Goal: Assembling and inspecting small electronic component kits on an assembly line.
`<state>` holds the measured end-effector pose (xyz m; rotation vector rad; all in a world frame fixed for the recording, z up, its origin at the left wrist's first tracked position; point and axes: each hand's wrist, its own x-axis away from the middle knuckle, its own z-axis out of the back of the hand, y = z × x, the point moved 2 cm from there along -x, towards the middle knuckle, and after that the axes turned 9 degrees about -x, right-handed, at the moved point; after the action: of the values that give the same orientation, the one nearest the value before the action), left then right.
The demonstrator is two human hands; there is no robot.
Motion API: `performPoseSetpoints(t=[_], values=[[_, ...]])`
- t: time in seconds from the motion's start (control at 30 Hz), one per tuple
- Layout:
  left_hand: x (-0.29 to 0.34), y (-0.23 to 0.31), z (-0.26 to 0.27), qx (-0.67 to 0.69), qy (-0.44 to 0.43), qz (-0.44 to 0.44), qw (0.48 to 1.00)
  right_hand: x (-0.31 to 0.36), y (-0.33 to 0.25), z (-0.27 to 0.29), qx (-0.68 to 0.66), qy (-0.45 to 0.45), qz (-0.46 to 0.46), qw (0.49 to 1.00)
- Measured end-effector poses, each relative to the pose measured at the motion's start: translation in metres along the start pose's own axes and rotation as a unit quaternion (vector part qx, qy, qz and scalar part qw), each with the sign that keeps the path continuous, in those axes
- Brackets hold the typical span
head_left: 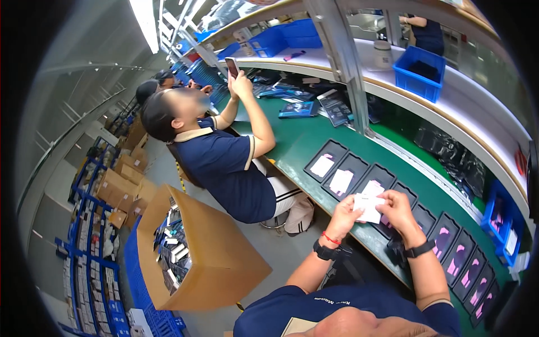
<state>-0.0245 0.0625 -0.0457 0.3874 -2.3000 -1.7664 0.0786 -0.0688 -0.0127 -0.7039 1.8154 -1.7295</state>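
Note:
Both my hands hold a small white card or folded paper (368, 209) above a row of black trays. My left hand (343, 218) pinches its left edge, with a red string and a dark band at that wrist. On the opposite edge, the fingers of my right hand (396, 209) are closed; a dark watch-like band circles that wrist. Beneath lie shallow black trays (324, 161) side by side along the bench. Those at the far left hold white cards (341, 182) over something pink. Trays toward the right show pink pieces (451, 265) without a white card on top.
The green bench (281, 140) runs under a white shelf with blue bins (418, 73). Beside me on the left, a seated person (216, 168) holds up a phone (231, 67). A large carton (216, 269) full of small packages stands behind that person.

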Motion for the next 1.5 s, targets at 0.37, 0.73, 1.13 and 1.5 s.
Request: performPoseSetpoints(t=[0.37, 0.73, 1.13, 1.5], values=[[-0.008, 0.005, 0.009, 0.009, 0.023, 0.001, 1.0, 0.004, -0.008, 0.028, 0.197, 0.157, 0.018, 0.967], [-0.005, 0.009, -0.037, -0.005, -0.104, 0.037, 0.994, 0.033, -0.009, 0.027, -0.092, 0.052, -0.006, 0.994], [-0.008, -0.016, -0.06, -0.017, -0.154, 0.053, 0.987, 0.096, -0.006, 0.067, -0.067, 0.209, 0.006, 0.976], [-0.006, -0.005, -0.093, -0.035, -0.193, 0.071, 0.978, 0.116, -0.018, 0.069, -0.085, 0.168, 0.018, 0.982]])
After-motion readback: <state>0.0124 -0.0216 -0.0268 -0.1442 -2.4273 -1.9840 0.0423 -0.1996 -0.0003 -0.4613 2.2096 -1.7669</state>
